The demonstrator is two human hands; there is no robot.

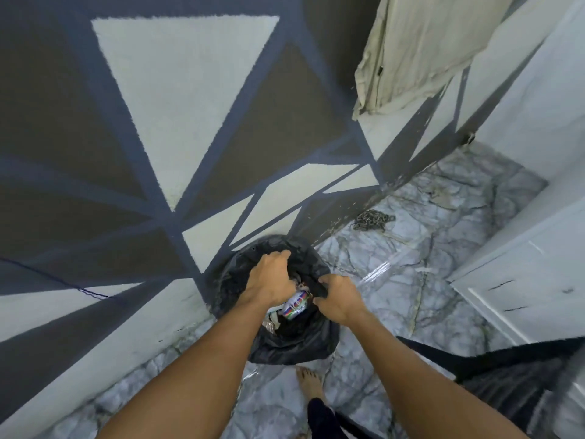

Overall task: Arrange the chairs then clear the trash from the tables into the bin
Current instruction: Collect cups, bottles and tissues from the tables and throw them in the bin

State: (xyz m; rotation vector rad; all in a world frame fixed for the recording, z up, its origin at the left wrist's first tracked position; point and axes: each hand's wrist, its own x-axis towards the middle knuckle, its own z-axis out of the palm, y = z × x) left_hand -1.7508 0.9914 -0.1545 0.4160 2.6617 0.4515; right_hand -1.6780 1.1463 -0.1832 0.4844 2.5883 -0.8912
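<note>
While left grip (pixel 272 277) and right grip (pixel 340 299) clutch the bin liner (pixel 294 343), trash (pixel 296 305) below half hidden.

The left hand (pixel 270 280) and the right hand (pixel 340 299) both grip the black bag (pixel 294 346). Between their fingers (pixel 281 255) its mouth is a narrow gap, with a packet (pixel 296 307) and other trash filling the room just below. Beyond the fingers the painted wall (pixel 190 106) stands against the bag. Right of the fingers lies open marble floor (pixel 411 280), with a chain (pixel 373 220) farther off by the wall and a white door (pixel 522 280) past it. Behind the fingers, a bare foot (pixel 310 383) stands near the bag.
</note>
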